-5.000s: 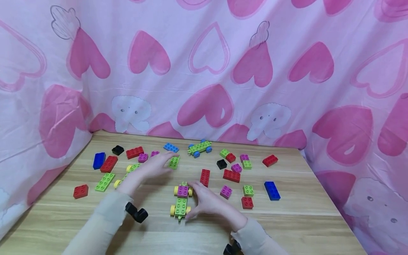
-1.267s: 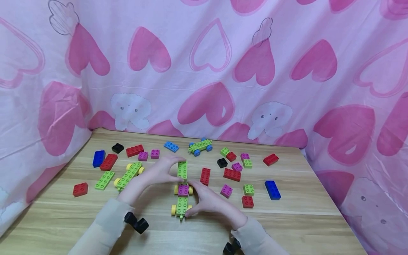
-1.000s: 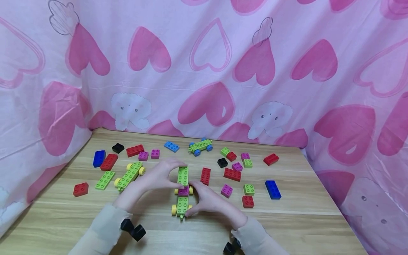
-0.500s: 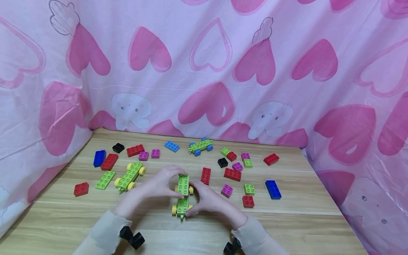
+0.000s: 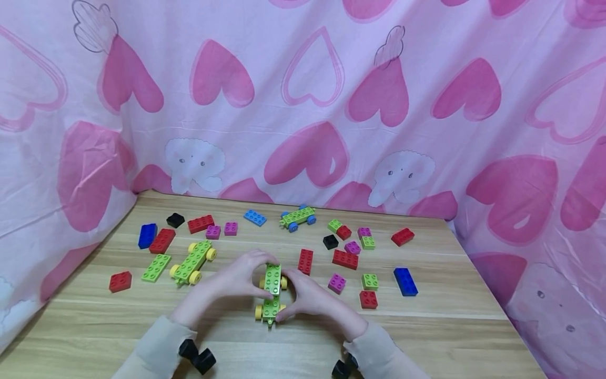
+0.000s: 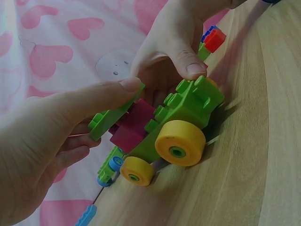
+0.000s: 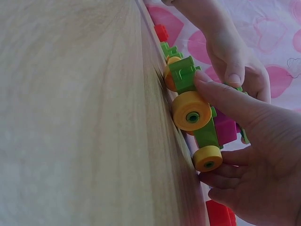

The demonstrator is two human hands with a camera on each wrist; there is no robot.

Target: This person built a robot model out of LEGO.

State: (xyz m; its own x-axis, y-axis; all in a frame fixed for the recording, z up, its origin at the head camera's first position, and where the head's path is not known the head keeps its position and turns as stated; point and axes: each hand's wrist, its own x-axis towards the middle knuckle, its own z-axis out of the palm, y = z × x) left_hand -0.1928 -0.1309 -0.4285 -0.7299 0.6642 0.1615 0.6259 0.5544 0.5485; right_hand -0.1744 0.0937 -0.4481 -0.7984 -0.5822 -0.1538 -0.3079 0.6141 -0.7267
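Observation:
My left hand pinches a thin lime-green building brick between thumb and fingers. That brick lies over a magenta brick, which sits on the studs of a lime-green toy car base with yellow wheels. From the head, the lime brick hides the magenta one; the left wrist view shows them layered, the lime one slightly tilted. My right hand grips the car base from the right, its thumb at the near end and fingers toward the far end.
A second yellow-wheeled car base stands to the left, and a blue-wheeled one at the back. Loose bricks lie around: red, lime, blue, black. A heart-patterned curtain borders the table.
My left hand has picked up the lime brick from farther back on the table and brought it nearer, over the magenta brick. The right hand stays at the car base.

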